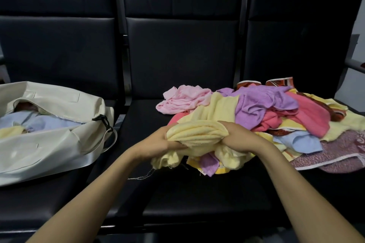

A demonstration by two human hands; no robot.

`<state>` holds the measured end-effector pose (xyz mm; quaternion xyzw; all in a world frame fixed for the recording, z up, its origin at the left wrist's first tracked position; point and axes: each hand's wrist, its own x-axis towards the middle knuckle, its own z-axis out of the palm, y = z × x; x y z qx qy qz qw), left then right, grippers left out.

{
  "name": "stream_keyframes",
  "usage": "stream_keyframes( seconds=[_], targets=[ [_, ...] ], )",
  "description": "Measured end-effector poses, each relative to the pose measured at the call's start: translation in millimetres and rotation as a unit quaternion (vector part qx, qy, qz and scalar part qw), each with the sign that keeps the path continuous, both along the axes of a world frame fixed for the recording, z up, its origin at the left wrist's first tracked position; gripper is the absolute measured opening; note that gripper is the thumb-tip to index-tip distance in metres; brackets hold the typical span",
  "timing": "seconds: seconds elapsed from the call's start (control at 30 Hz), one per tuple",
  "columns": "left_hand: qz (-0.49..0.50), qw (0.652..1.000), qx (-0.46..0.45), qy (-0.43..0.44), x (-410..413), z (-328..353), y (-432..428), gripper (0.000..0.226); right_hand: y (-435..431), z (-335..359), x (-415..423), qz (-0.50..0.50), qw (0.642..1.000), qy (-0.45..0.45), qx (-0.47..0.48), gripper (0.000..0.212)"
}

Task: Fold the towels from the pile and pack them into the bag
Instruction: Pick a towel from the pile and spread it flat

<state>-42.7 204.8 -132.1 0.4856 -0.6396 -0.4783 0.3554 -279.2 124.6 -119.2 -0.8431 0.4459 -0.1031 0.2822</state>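
Across the row of black seats [177, 187] everything is lying within my reach. The cream bag [49, 150] is sitting on the left seat with its zip gaping toward me, probably so that folded pieces can go straight in, and a pale blue towel [45, 122] is already showing inside it. The pile [276, 116] is sprawling over the middle and right seats, well apart from the bag, which is leaving me a bare stretch of seat near me to work on. I am gathering the yellow towel [197, 132] at the near left edge of the pile. My left hand [158, 144] is gripping its left end and my right hand [241, 138] is gripping its right end, fingers curled into the cloth. The bunched towel is spanning between the two grips, its loose corners drooping below, so I judge it is not yet folded.
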Motion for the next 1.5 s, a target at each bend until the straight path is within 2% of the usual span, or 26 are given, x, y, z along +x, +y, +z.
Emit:
stream_keyframes(
  seconds=[0.07, 0.1, 0.17, 0.23, 0.37, 0.47, 0.53, 0.63, 0.73, 0.83, 0.93, 1.03, 1.13, 1.23, 1.27, 1.33, 1.5],
  targets=[
    [-0.005, 1.000, 0.020, -0.015, 3.2, 11.5, 3.4, 0.043, -2.0, -0.4, -3.0, 0.012, 0.995, -0.077, 0.063, 0.038],
    [-0.015, 0.998, 0.038, -0.055, 6.9, 15.2, 4.3, 0.042, -2.6, 0.0, -5.1, 0.011, 0.991, -0.099, 0.090, 0.035],
    [-0.018, 0.979, 0.071, -0.188, 13.7, 17.5, 5.1, 0.042, -2.4, 2.3, -8.7, 0.019, 0.987, -0.101, 0.123, 0.034],
    [-0.014, 0.950, 0.087, -0.299, 17.7, 10.7, 1.5, 0.036, 1.8, 6.0, -8.1, 0.054, 0.987, -0.053, 0.144, 0.043],
    [-0.024, 0.897, 0.084, -0.433, 16.4, -12.6, -3.6, 0.026, 15.4, 1.9, -0.8, 0.097, 0.974, 0.095, 0.181, 0.048],
    [0.019, 0.916, 0.064, -0.395, 13.1, -22.6, -4.6, 0.029, 11.7, -9.3, 1.7, 0.067, 0.970, 0.227, 0.062, 0.030],
    [0.041, 0.934, 0.029, -0.354, 10.2, -23.8, -4.8, 0.028, 8.3, -12.9, 2.2, 0.027, 0.970, 0.239, -0.018, 0.017],
    [0.080, 0.963, 0.032, -0.254, 5.1, -19.3, -2.4, 0.015, 5.3, -13.1, -0.4, -0.022, 0.981, 0.184, -0.065, 0.021],
    [0.089, 0.979, 0.070, -0.171, 7.0, -17.1, -1.2, 0.021, 4.4, -12.6, -2.2, -0.029, 0.996, 0.078, -0.013, 0.030],
    [0.088, 0.985, 0.046, -0.144, 8.5, -16.2, -0.4, 0.027, 0.6, -17.3, -3.8, -0.026, 0.999, 0.022, 0.031, 0.036],
    [0.068, 0.988, 0.033, -0.136, 12.7, -15.3, 4.1, 0.033, 2.3, -18.8, -5.9, -0.022, 0.998, -0.027, 0.046, 0.030],
    [0.051, 0.977, 0.048, -0.203, 17.5, -6.6, 17.3, 0.046, 11.6, -9.1, -9.7, -0.008, 0.999, -0.031, 0.025, 0.038],
    [0.048, 0.940, 0.008, -0.338, 15.8, 7.0, 30.2, 0.037, 26.2, 4.9, -8.6, 0.018, 0.998, 0.059, -0.033, 0.046],
    [0.077, 0.889, -0.045, -0.450, 11.1, 22.7, 37.0, 0.020, 38.9, 19.8, -1.9, 0.018, 0.975, 0.167, -0.145, 0.027],
    [0.091, 0.880, -0.054, -0.463, 10.1, 29.4, 39.5, 0.019, 42.5, 27.4, -1.3, 0.012, 0.969, 0.170, -0.181, 0.021],
    [0.114, 0.875, -0.069, -0.466, 9.9, 45.9, 45.4, 0.020, 45.9, 45.3, -2.8, -0.001, 0.964, 0.153, -0.216, 0.029],
    [0.122, 0.892, -0.093, -0.426, 12.8, 100.8, 67.6, 0.023, 62.2, 101.5, -9.5, 0.025, 0.962, 0.145, -0.232, 0.028]
  ],
)
